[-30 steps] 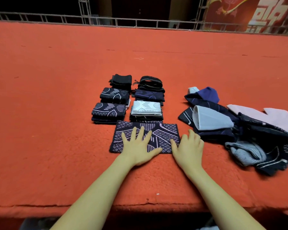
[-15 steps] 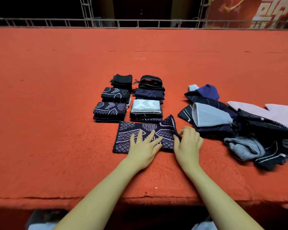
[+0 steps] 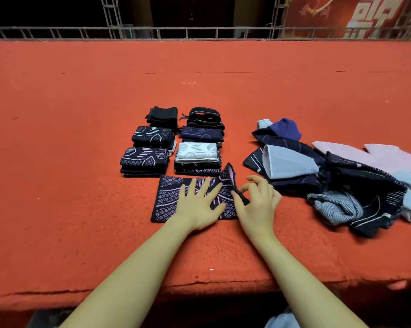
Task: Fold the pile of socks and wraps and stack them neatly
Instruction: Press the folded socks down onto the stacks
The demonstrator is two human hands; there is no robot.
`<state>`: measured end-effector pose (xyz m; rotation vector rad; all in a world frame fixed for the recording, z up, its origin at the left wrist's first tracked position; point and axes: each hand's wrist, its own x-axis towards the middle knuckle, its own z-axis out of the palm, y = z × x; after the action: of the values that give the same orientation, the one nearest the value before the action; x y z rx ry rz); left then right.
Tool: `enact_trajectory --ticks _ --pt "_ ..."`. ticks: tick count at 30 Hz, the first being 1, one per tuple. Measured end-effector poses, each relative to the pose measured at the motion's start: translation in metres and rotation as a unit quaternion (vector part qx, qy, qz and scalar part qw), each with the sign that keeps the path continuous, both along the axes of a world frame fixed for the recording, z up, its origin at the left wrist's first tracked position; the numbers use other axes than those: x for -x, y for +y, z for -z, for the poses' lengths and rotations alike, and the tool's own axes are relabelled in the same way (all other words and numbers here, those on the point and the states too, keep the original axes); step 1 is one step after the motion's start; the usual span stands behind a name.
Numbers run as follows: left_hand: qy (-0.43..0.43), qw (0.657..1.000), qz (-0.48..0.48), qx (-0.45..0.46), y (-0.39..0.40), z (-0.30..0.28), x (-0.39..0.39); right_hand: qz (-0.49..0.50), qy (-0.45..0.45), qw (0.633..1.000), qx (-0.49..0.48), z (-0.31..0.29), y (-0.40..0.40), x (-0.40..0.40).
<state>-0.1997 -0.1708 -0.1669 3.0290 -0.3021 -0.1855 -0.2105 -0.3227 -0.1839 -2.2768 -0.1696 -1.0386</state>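
The left hand lies flat with fingers spread, pressing on the dark patterned wrap spread on the red carpeted surface just in front of the folded stacks, while the right hand pinches the wrap's right edge between thumb and fingers and holds that corner lifted upright. The folded stacks stand in two rows just beyond the wrap, and the unfolded pile of socks and wraps sprawls to the right, near the right hand.

Folded stacks lie left of the unfolded pile on the table.
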Motion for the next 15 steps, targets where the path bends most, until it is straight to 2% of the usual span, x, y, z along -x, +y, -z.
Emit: enact_trajectory --ticks 4,7,10,13,15 --pt "-0.008 0.999 0.035 0.009 0.010 0.000 -0.011 -0.059 0.037 0.998 0.010 0.001 0.005 -0.005" --pt "-0.043 0.998 0.028 0.022 0.025 0.001 -0.010 -0.090 0.032 0.995 0.027 -0.007 0.016 -0.008" --pt "-0.126 0.991 -0.047 0.014 0.047 0.008 0.003 -0.110 0.012 0.986 0.128 -0.017 0.035 -0.012" --pt "-0.237 0.960 -0.143 0.041 0.068 0.021 0.013 -0.126 0.059 0.974 0.178 -0.019 0.056 -0.016" --pt "-0.241 0.949 -0.199 0.051 0.075 0.023 0.018 -0.140 0.095 0.965 0.198 -0.013 0.064 -0.015"
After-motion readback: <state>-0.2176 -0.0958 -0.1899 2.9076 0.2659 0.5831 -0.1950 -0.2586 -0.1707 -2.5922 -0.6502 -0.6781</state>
